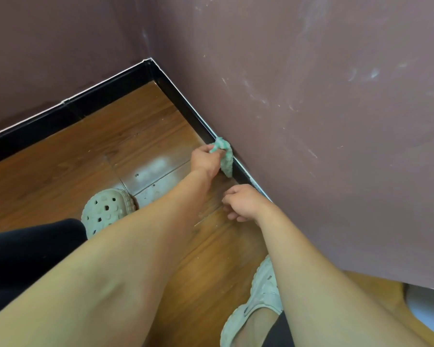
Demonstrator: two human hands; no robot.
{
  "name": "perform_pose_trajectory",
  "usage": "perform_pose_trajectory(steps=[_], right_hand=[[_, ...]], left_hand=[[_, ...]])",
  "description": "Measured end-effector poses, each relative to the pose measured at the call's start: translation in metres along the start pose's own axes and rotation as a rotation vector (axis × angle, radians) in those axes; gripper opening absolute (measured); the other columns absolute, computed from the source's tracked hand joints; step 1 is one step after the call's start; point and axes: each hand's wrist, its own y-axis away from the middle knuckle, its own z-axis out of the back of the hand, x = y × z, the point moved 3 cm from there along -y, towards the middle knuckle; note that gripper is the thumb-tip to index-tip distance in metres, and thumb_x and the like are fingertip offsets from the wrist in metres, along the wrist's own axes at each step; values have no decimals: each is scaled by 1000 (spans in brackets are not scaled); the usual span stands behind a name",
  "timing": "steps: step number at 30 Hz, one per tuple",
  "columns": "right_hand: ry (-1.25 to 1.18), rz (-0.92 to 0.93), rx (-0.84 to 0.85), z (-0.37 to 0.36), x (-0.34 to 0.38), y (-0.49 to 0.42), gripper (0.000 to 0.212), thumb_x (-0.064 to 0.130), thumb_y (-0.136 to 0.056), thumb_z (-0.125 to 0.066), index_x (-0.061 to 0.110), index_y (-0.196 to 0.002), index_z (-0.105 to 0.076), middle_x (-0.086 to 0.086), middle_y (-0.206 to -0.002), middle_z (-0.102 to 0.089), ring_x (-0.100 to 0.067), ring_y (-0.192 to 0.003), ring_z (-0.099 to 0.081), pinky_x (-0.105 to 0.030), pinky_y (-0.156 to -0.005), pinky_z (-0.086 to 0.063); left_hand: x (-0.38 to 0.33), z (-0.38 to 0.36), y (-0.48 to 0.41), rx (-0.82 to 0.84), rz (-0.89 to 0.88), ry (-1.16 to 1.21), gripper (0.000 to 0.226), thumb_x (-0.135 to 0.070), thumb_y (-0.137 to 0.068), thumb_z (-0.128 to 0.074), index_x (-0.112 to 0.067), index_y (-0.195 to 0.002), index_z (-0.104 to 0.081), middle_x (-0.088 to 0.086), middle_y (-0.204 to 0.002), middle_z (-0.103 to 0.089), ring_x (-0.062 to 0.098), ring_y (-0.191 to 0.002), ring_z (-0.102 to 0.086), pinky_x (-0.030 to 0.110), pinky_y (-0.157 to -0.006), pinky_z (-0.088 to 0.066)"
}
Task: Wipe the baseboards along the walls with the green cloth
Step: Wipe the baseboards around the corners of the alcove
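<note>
My left hand [205, 160] grips the bunched green cloth [224, 156] and holds it against the black baseboard [186, 106] of the right-hand wall, below the room corner. Part of the cloth hangs down along the board toward the floor. My right hand [242, 202] hovers lower, close to the same baseboard, fingers loosely curled and holding nothing. A second black baseboard [68, 108] runs along the left wall to the corner.
Mauve walls with pale scuffs meet at the corner [149, 60]. The wooden floor [90, 146] has a glossy reflection near the hands. My two feet in pale clogs [105, 209] [256, 296] stand on it. A white object [429, 309] sits at the lower right.
</note>
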Motion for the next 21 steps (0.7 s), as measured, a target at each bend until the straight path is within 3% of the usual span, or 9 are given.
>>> perform_pose_trajectory(steps=[3,7,10,14,17,19,21], right_hand=[[2,-4,-2,2,-1,1,22,25,-98,-48,25,-117,-60,0,-109,-67,-15,-84,-72,-32,-79,-59],[15,-4,-7,2,1,1,28,25,-97,-49,18,-123,-56,-3,-111,-65,-18,-88,-73,-38,-86,-59],[14,-4,-4,-2,3,1,31,25,-96,-50,17,-126,-54,-4,-112,-65,-18,-87,-73,-36,-83,-59],[-4,7,-6,0,1,3,24,25,-97,-50,23,-119,-60,-2,-111,-65,-17,-85,-72,-33,-80,-58],[-29,2,-31,5,-3,4,19,24,-98,-50,25,-114,-60,0,-107,-65,-19,-91,-70,-32,-80,-58],[-26,2,-77,8,-3,3,18,25,-97,-51,26,-114,-59,0,-107,-64,-23,-97,-68,-35,-83,-58],[-28,-6,-111,10,-3,2,18,26,-96,-53,25,-113,-60,-3,-107,-65,-26,-98,-68,-39,-86,-58]], left_hand=[[-1,-8,13,93,-7,-104,11,-12,-88,-77,-12,-95,-68,5,-96,-71,21,-82,-68,34,-87,-60],[14,-14,25,217,-2,-263,17,-11,-82,-82,-13,-82,-65,2,-72,-63,16,-62,-56,31,-69,-56],[11,-12,23,246,-66,-342,12,-13,-83,-81,-12,-88,-70,1,-85,-69,15,-74,-63,28,-75,-54],[-1,1,11,-13,-96,-138,25,-17,-91,-75,-15,-114,-66,5,-121,-67,23,-113,-66,36,-106,-50],[-5,3,10,-20,-140,-141,32,-22,-92,-74,-12,-121,-67,7,-123,-68,20,-112,-65,29,-106,-47],[1,-2,14,48,-143,-215,25,-25,-88,-78,-15,-109,-70,7,-118,-71,25,-110,-68,37,-105,-52],[10,-4,18,146,-128,-308,16,-26,-84,-81,-14,-92,-74,3,-100,-74,25,-97,-73,43,-96,-58]])
